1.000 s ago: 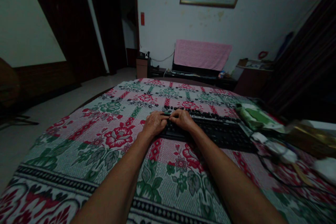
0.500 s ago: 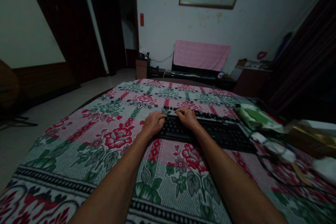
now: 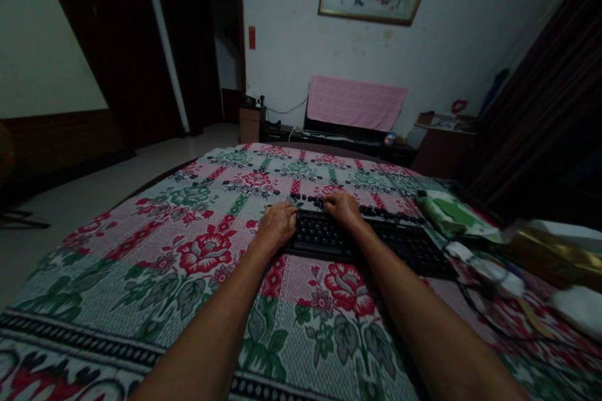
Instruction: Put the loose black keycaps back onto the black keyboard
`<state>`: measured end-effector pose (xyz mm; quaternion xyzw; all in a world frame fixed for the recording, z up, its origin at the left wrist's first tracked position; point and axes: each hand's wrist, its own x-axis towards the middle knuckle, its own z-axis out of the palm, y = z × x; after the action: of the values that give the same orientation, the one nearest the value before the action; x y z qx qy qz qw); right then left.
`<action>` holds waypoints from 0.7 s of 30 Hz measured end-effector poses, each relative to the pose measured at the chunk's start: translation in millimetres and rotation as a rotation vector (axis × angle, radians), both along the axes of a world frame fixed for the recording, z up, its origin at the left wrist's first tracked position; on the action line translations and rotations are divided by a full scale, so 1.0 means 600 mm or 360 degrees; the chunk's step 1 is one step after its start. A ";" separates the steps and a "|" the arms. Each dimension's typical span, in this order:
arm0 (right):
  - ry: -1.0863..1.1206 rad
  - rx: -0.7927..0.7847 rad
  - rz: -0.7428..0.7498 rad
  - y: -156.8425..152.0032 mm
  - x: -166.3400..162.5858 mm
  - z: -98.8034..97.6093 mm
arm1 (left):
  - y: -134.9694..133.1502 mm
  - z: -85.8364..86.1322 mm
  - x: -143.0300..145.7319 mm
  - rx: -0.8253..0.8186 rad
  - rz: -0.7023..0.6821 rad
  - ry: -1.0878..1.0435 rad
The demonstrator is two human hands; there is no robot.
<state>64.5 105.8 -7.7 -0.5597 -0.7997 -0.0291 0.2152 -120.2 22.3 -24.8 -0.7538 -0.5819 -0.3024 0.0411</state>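
Note:
A black keyboard (image 3: 324, 239) lies on the patterned cloth in front of me, with part of its key area looking bare or dark. My left hand (image 3: 279, 225) is closed around the keyboard's left end, thumb along its edge. Just past the keyboard's far edge runs a row of small loose black keycaps (image 3: 383, 213). Over this row, my right hand (image 3: 344, 208) is bent with its fingertips together in a pinch, pointing left. Whatever lies between those fingertips is too small and dark to make out.
A floral cloth (image 3: 207, 250) covers the table. To the right are a green-and-white packet (image 3: 458, 216), a gold-brown box (image 3: 550, 250), white bundles (image 3: 498, 276) and a black cable (image 3: 484, 319). A pink towel (image 3: 355, 103) hangs by the far wall.
My right hand has shifted slightly right along the row of keycaps. The left hand keeps its place at the keyboard's left end. The view has tilted a little.

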 end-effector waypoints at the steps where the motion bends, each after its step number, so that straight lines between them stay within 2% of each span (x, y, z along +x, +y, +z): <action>1: -0.0063 -0.0008 0.0006 0.003 -0.003 0.004 | 0.000 0.000 0.000 0.0002 -0.0003 0.0003; 10: -0.0388 -0.0092 -0.0021 0.014 -0.025 0.014 | 0.005 -0.008 -0.001 0.0038 0.0010 -0.0029; 21: -0.0494 -0.0200 -0.0022 0.019 -0.034 0.021 | 0.001 -0.003 -0.001 0.0005 0.0004 -0.0046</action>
<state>43.9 117.2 5.0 -0.5663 -0.8198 -0.0667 0.0534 -120.7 22.6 -26.6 -0.7485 -0.5830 -0.3140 0.0342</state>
